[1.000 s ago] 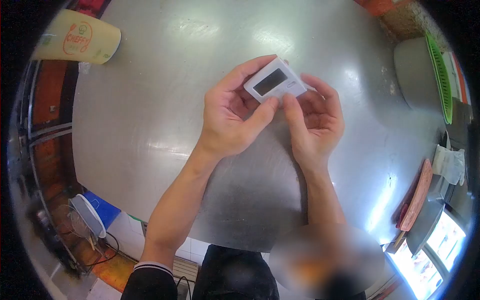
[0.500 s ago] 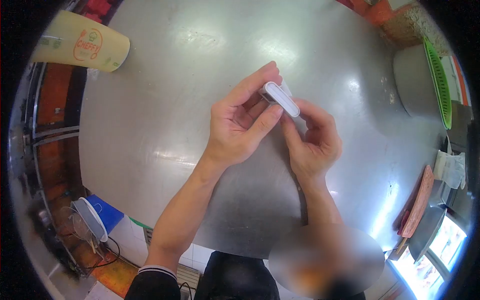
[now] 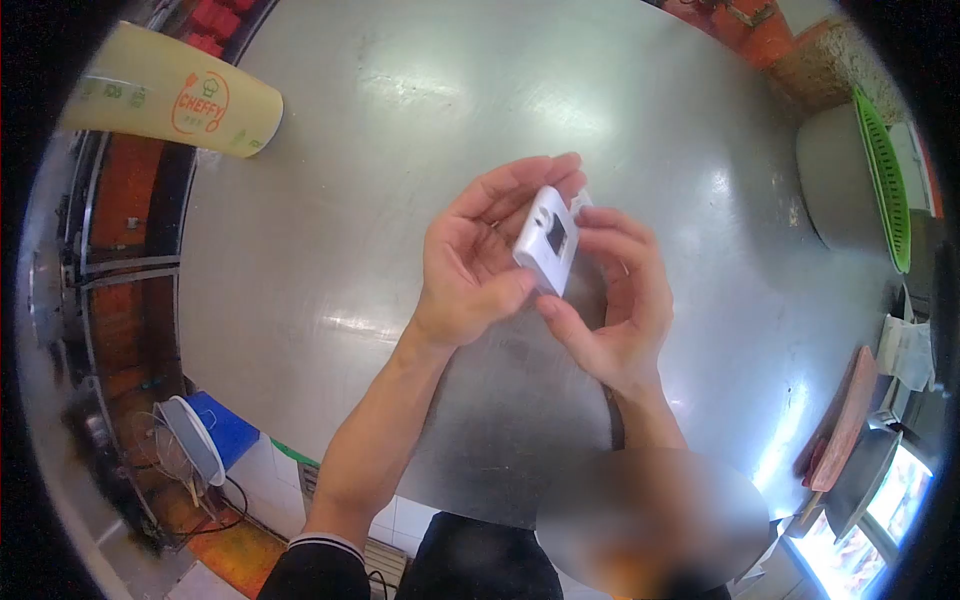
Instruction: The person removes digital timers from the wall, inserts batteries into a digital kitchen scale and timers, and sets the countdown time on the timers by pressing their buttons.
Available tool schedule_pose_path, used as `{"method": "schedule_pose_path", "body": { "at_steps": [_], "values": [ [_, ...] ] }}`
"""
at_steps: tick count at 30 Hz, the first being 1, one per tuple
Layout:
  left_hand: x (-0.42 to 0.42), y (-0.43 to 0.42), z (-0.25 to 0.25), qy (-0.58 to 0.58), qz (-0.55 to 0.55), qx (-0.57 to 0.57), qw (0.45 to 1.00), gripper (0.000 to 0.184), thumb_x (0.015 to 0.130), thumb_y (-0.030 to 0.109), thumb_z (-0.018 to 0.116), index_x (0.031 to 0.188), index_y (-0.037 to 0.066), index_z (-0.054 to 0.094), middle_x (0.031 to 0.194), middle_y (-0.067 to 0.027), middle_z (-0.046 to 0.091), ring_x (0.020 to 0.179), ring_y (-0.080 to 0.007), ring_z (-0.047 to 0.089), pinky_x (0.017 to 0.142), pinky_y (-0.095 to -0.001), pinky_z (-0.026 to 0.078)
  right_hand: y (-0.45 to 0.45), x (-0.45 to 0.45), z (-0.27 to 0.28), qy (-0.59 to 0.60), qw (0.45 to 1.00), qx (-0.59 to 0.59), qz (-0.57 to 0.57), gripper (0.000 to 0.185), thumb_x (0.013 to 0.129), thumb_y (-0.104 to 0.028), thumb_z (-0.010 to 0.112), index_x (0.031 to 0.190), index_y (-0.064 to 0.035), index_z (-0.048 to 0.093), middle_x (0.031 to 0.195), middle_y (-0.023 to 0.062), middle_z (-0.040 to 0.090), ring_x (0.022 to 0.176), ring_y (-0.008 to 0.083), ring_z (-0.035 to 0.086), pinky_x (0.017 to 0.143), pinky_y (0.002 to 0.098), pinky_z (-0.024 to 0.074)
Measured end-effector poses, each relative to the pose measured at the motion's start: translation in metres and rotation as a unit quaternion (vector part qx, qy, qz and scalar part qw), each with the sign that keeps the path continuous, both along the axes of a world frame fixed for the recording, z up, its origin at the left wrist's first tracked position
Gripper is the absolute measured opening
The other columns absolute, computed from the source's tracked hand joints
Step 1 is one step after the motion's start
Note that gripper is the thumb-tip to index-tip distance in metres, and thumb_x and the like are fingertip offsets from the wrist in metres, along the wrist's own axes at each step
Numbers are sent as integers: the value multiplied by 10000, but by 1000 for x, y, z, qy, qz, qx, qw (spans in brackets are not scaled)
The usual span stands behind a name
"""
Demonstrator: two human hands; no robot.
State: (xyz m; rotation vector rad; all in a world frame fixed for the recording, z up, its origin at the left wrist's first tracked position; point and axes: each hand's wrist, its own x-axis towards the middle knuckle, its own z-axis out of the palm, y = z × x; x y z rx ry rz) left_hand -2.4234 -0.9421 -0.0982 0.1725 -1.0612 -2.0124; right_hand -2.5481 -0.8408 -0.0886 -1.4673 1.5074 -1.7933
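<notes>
A small white rectangular device (image 3: 546, 245) with a dark window on its face is held up over the metal table, between my hands. My left hand (image 3: 478, 262) cradles it from the left, thumb at its lower edge and fingers curved behind it. From the right, my right hand (image 3: 625, 290) grips it with the fingertips at its right side and the thumb by its bottom end. A small pale piece shows behind the device's upper right; what it is I cannot make out.
The metal table (image 3: 300, 250) spreads beneath both hands. A yellow cup-like container marked "CHEFFY" (image 3: 180, 100) is at upper left. At the right are a grey pot (image 3: 830, 170), a green basket (image 3: 885, 180) and a reddish-brown board (image 3: 843, 420). A blue container (image 3: 225, 425) sits low at left.
The device has turned from its narrow end to show its face with the dark window. My right fingers have spread along its side, and both hands sit slightly lower in view.
</notes>
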Motion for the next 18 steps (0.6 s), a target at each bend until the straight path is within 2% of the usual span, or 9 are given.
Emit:
{"method": "schedule_pose_path", "body": {
  "at_steps": [1,2,5,7,9,13,15,18],
  "values": [
    [0,0,2,0,-1,-1,1000,713,778,-35,654,1429,-96,372,1468,-244,446,1388,-318,446,1166,-423,363,-1,0,-4,-116,993,17,15,570,710,-39,855,1213,12,591,1233,197,591,1134,262,614,960,393,533],
    [0,1,5,-14,-9,-23,1000,723,765,-61,642,1434,-89,368,1469,-241,445,1394,-314,437,1170,-423,359,0,-3,-8,-150,987,34,50,679,737,-26,840,1321,46,503,1257,172,574,1169,243,592,994,383,517],
    [0,3,12,-50,-17,-31,998,728,743,-101,633,1428,-82,386,1449,-229,472,1389,-303,445,1169,-426,361,6,-9,-6,-205,973,68,76,683,736,-4,831,1338,44,512,1269,154,562,1188,231,583,995,375,518],
    [4,1,10,-74,-19,-17,997,723,734,-114,636,1419,-81,407,1428,-219,499,1377,-294,461,1165,-428,368,5,-14,-7,-212,972,73,68,670,735,1,829,1332,42,526,1255,147,572,1186,228,584,994,371,519],
    [8,-4,3,-130,-34,-76,988,679,726,-112,653,1380,-84,473,1358,-193,568,1314,-272,527,1134,-419,413,5,-16,-6,-219,971,79,60,658,735,5,827,1325,39,539,1240,139,582,1184,226,586,992,367,521],
    [11,0,7,-143,-24,-56,988,646,702,-98,680,1332,-84,537,1286,-175,622,1232,-252,594,1088,-398,466,6,-19,-2,-165,982,65,67,608,693,-13,848,1249,39,611,1189,138,612,1125,221,623,942,348,562],
    [13,0,7,-157,-19,-99,982,650,680,-86,686,1318,-79,556,1259,-178,638,1177,-249,631,1056,-384,496,7,-20,-1,-136,986,66,65,601,676,-22,856,1230,40,631,1176,141,620,1105,219,635,922,340,578],
    [14,-1,8,-147,-19,-106,983,652,660,-74,696,1300,-79,573,1230,-171,655,1140,-248,653,1039,-379,509,7,-22,-1,-98,991,63,60,610,654,-41,865,1221,35,653,1174,148,629,1080,216,651,905,337,594]
  ]
}}
